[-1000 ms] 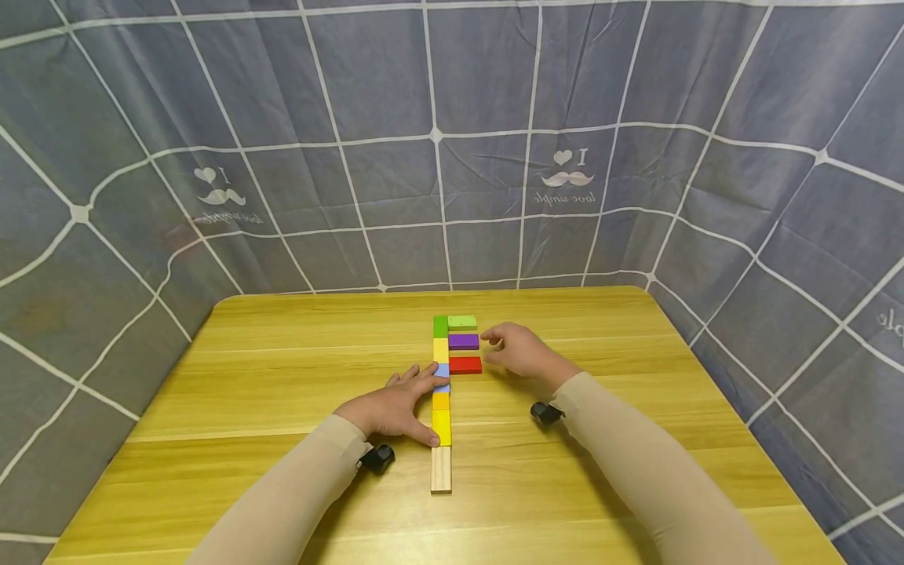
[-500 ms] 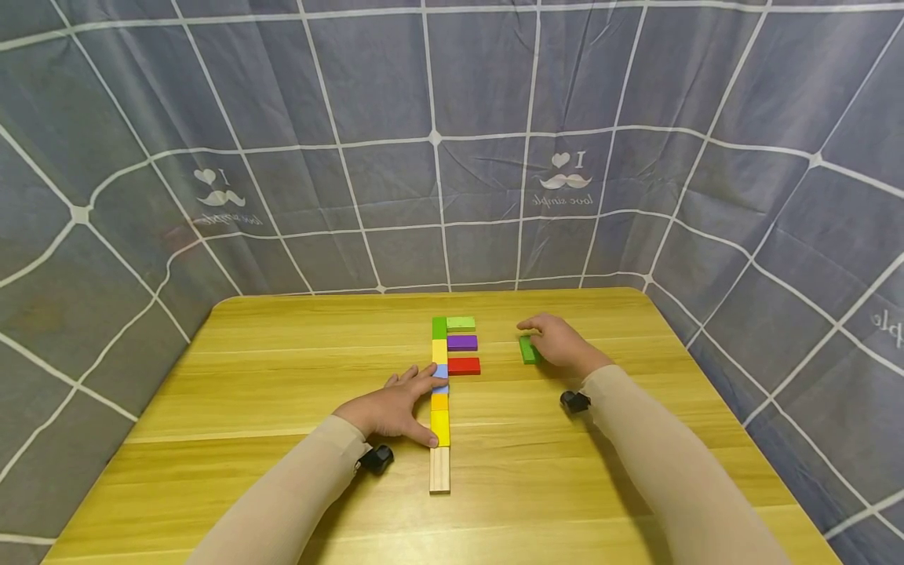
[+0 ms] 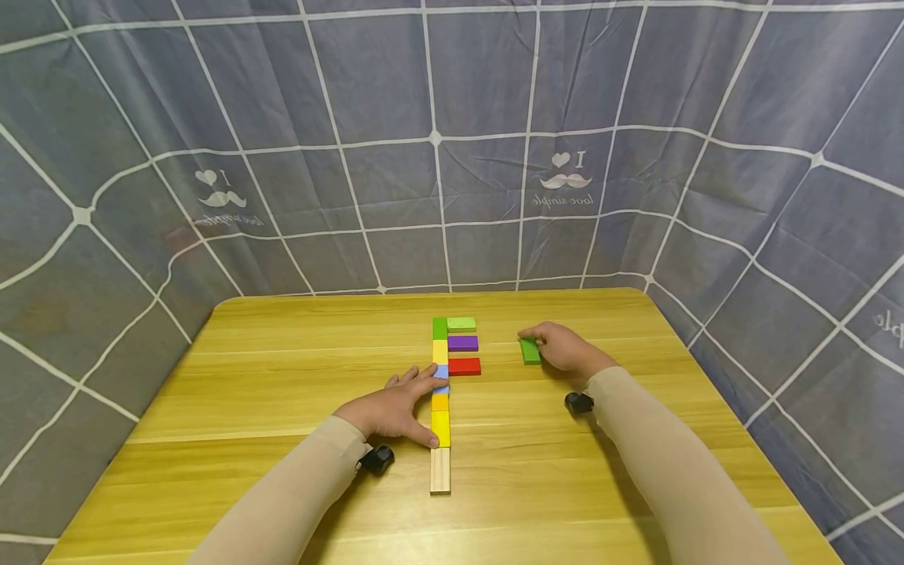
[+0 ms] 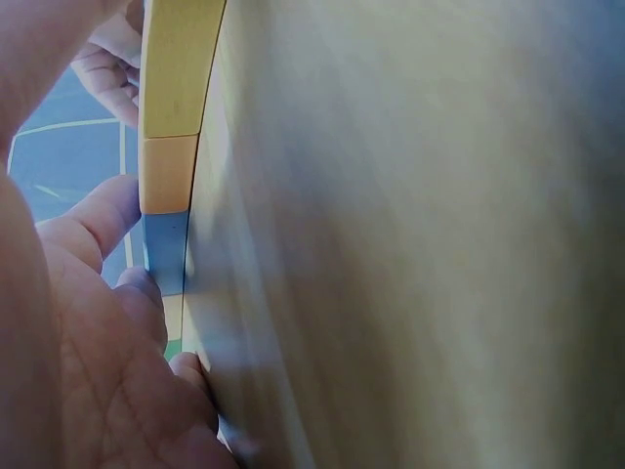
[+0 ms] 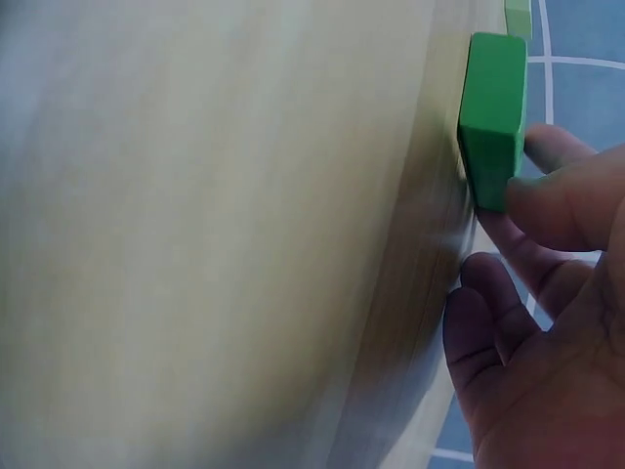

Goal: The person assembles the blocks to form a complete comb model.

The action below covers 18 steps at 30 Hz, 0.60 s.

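Note:
My left hand (image 3: pixel 394 408) rests along a straight row of flat blocks, fingers spread. Its fingertips touch the blue block (image 3: pixel 441 370) and its thumb lies by the long yellow block (image 3: pixel 441 428). An orange block (image 4: pixel 168 174) sits between those two. To the right, my right hand (image 3: pixel 568 351) pinches a green block (image 5: pixel 494 83) lying flat on the table, thumb at its side; part of the grip is hidden. Extending right from the row are a red block (image 3: pixel 464 366), a purple block (image 3: pixel 462 344) and a light green block (image 3: pixel 462 324).
A plain wood block (image 3: pixel 440 471) forms the row's near end and a dark green block (image 3: pixel 440 328) its far end, with a yellow block (image 3: pixel 440 351) beside that. The wooden table (image 3: pixel 297 337) is backed by a grey checked curtain (image 3: pixel 381 188).
My right hand has moved right, away from the purple and red blocks, to the green block, uncovering more of it and taking hold of it. The left hand has stayed in place.

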### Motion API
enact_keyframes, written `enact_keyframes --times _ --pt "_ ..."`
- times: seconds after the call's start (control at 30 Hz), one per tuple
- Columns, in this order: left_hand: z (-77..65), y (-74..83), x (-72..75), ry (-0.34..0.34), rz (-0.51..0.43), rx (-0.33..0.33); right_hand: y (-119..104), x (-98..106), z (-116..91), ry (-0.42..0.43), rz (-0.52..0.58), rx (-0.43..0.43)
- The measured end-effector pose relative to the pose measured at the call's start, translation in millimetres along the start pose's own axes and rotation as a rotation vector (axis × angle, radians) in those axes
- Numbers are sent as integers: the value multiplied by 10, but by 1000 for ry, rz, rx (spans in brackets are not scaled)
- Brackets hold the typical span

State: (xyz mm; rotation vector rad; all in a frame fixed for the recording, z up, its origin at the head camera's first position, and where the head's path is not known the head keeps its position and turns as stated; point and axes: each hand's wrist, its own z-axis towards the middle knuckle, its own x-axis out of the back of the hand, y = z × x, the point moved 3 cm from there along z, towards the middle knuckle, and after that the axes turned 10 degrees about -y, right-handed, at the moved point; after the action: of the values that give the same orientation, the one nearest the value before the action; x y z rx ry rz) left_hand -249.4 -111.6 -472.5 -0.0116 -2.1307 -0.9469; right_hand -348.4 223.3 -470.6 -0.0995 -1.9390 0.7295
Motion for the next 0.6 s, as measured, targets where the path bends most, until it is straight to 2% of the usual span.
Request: enact_keyframes --times 0.33,0.6 --pt "9 -4 -7 -1 11 7 16 14 -17 12 -6 34" --pt "-1 8 -3 -3 9 6 36 20 -33 -30 16 62"
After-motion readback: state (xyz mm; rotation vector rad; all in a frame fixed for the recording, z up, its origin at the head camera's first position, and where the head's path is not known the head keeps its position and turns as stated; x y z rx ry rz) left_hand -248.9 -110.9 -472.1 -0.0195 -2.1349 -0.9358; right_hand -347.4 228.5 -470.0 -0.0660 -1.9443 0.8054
